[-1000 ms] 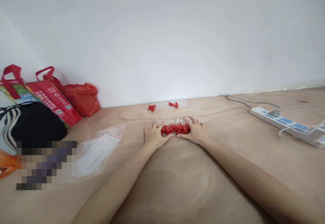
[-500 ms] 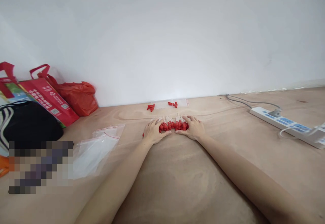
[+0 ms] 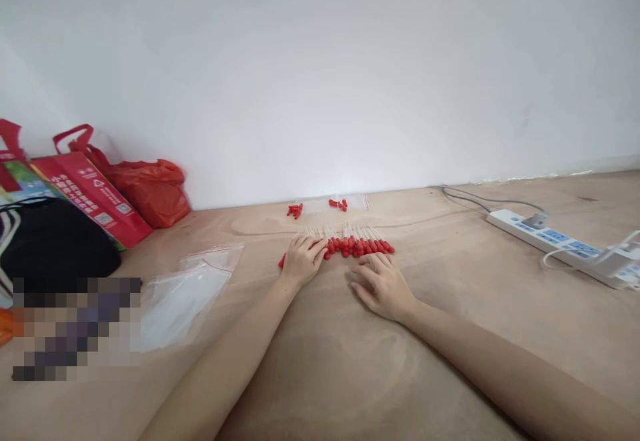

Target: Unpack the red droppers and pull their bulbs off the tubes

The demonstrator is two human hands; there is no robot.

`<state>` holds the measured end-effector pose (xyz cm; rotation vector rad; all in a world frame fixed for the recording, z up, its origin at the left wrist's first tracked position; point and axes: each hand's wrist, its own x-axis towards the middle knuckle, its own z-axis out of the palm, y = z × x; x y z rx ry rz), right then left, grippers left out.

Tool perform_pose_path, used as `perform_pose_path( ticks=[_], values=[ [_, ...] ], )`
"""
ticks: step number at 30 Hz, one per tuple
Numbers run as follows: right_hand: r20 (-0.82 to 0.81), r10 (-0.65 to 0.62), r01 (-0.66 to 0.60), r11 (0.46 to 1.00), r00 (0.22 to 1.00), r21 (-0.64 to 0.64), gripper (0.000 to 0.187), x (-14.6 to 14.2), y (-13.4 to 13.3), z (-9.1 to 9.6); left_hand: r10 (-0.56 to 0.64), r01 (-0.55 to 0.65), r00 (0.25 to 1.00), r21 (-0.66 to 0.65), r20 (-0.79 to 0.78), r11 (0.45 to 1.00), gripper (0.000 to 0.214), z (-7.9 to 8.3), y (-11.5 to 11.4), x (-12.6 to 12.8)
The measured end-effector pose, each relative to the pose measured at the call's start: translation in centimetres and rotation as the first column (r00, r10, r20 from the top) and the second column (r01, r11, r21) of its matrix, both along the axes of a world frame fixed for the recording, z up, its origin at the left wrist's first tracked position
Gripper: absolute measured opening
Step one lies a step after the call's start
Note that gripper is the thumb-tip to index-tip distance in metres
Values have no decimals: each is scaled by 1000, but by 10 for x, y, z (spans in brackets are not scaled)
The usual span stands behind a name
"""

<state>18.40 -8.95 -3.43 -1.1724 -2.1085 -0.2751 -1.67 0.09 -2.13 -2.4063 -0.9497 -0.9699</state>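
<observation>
A row of thin pale sticks with red tips lies on the light wooden surface ahead of me. My left hand rests flat on the left end of the row, fingers spread over the sticks. My right hand lies flat and open on the wood just in front of the row, holding nothing. Two small heaps of loose red tips sit farther back near the wall, beside a clear bag.
Clear zip bags lie at the left. Red shopping bags, a red plastic bag and a black bag stand against the wall at far left. A white power strip with cables lies at the right.
My right hand has drawn back off the row toward me and now lies on bare wood. The row's right end is uncovered. My left hand stays on the left end.
</observation>
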Motion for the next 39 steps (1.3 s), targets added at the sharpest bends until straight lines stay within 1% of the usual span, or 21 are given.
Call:
perform_pose_path(
  ticks=[3,5,7,9,11,13,15,17,19,20,22,26,28,31,33,36,39],
  values=[
    [-22,24,-25,999,999,-27,19,2,-1,0,-24,21,995,31,96,999,18,2,-5,-2],
    [-45,33,-35,999,998,-36,19,2,0,-1,-27,19,978,40,209,999,19,4,-12,-6],
    [-66,44,-46,998,997,-36,20,2,1,-1,-25,18,945,26,327,999,20,6,-22,-13],
    [-84,51,-54,998,995,-27,22,2,2,-2,-9,24,904,-29,428,999,20,6,-34,-21],
    [-107,51,-51,999,993,-2,28,2,3,-2,3,76,870,-140,494,987,20,4,-47,-27],
    [-135,42,-37,999,990,40,36,4,3,-1,-15,186,853,-278,521,942,19,1,-58,-31],
    [-134,46,-37,997,990,72,44,5,4,0,-74,316,852,-395,519,862,19,-1,-67,-31],
    [-85,79,-73,994,993,77,46,5,4,2,-141,413,849,-471,510,779,20,0,-71,-29],
    [-18,133,-132,989,991,62,42,4,4,3,-197,469,846,-516,495,717,20,2,-72,-27],
    [6,157,-157,986,988,53,39,3,4,3,-220,484,847,-532,483,695,20,3,-71,-26],
    [28,184,-186,982,982,40,33,-1,5,4,-252,496,850,-544,462,676,21,5,-69,-25],
    [52,211,-211,977,976,-5,24,-6,8,3,-271,488,861,-552,430,676,22,6,-69,-26],
    [73,225,-223,974,972,-27,22,-7,8,3,-281,468,876,-555,391,688,24,8,-71,-26],
    [70,218,-216,976,974,-29,21,-8,8,4,-281,410,909,-540,308,735,29,11,-74,-23],
    [56,211,-211,977,976,-17,21,-10,7,4,-274,372,927,-537,256,757,33,11,-74,-19],
    [57,224,-224,974,973,4,21,-13,7,4,-271,337,942,-533,201,776,29,7,-72,-14],
    [67,243,-245,969,968,15,21,-15,7,5,-247,276,961,-479,125,833,24,2,-69,-13]
  ],
)
